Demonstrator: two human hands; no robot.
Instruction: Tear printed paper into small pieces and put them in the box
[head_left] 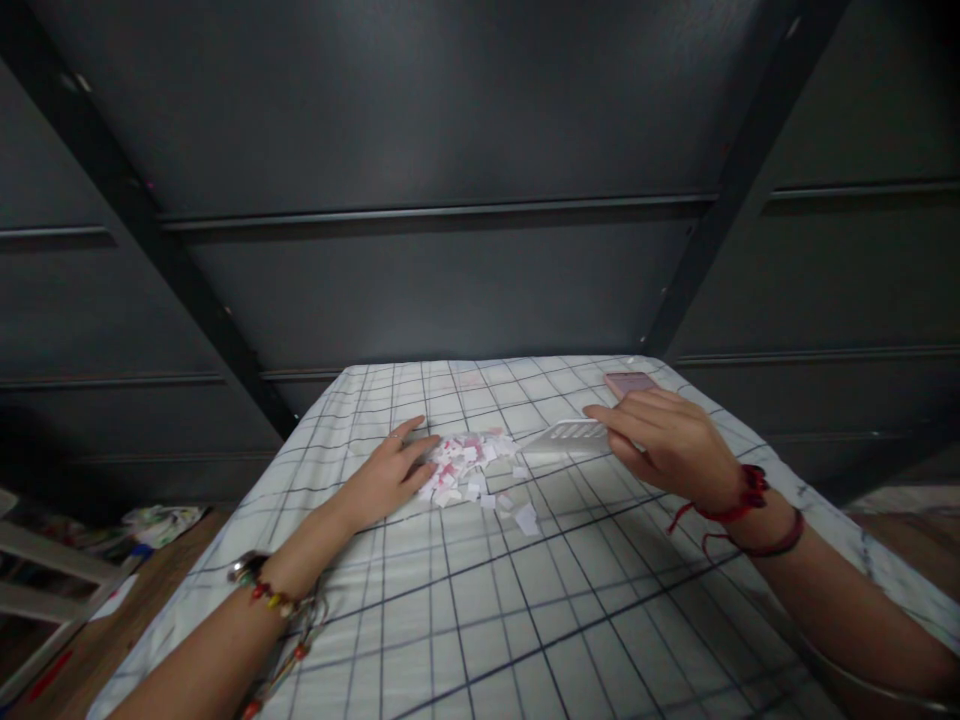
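Observation:
A heap of small white and pink paper scraps [469, 468] lies on a white checked cloth [525, 600] over a table. My left hand [386, 478] rests flat on the cloth, fingers apart, its fingertips touching the left side of the heap. My right hand [667, 438] grips a white slotted plastic scoop [564, 438] whose edge meets the right side of the heap. A few loose scraps [525, 518] lie nearer to me.
A pink phone [630, 381] lies at the far right of the table, behind my right hand. Dark panelled walls with slanted beams [135, 215] stand behind. At the lower left are a wooden floor, litter [161, 522] and a pale frame [45, 570].

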